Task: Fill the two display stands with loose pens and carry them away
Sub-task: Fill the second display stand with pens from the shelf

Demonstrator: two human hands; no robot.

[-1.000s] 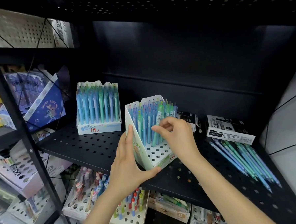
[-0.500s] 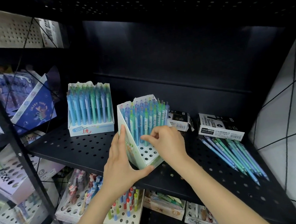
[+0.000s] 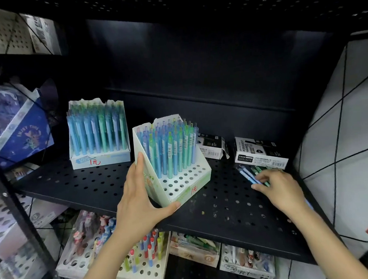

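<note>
Near display stand [image 3: 176, 182] sits angled on the black perforated shelf [image 3: 225, 209], back rows full of blue/green pens, front holes vacant. Left hand [image 3: 139, 197] grip is clamped on its left wall and front corner, thumb under the front edge. Second stand [image 3: 98, 135] upright behind-left, fully loaded, untouched. Right hand [image 3: 277, 185] is over the loose pens [image 3: 251, 174] lying on the shelf right of the stand, fingers curled round a few. Two marker boxes [image 3: 258, 152] behind.

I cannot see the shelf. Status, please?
Left hand holds near stand. Right hand on loose pens. Front holes empty. Nothing blocking.
</note>
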